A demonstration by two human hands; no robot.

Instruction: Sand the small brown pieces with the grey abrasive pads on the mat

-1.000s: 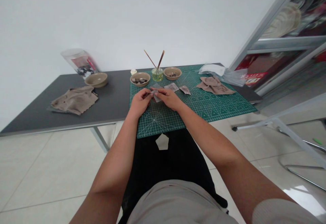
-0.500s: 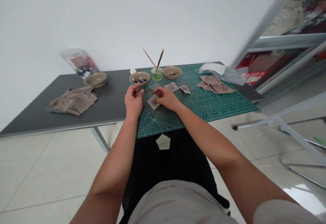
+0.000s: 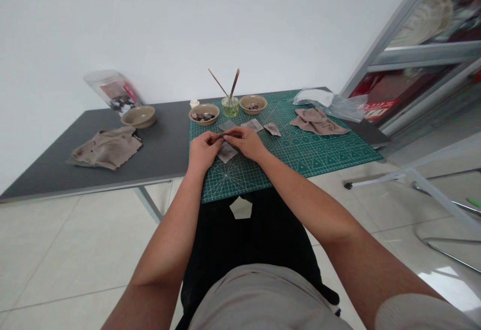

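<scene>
My left hand (image 3: 205,150) and my right hand (image 3: 248,142) meet above the green cutting mat (image 3: 259,172). Both are closed, their fingertips pinching a small dark piece (image 3: 221,136) mostly covered by the fingers. Just below them a grey, patterned square (image 3: 227,154) lies flat on the mat. Beyond the fingers are another mottled square (image 3: 252,125) and a smaller angular one (image 3: 272,129). A tan bowl (image 3: 205,121) with dark and pale fragments stands behind my left hand. A second tan bowl (image 3: 253,111) holds a few fragments.
Between the bowls, a glass jar (image 3: 230,107) of yellowish liquid holds two thin sticks. A brown cloth (image 3: 317,122) and a clear plastic bag (image 3: 338,107) lie right. To the left are another cloth (image 3: 107,147), a tan bowl (image 3: 138,119) and a clear container (image 3: 112,92).
My left hand has moved right and my right hand has come to meet it, fingertips now together on the small dark piece. The square beneath stays on the mat.
</scene>
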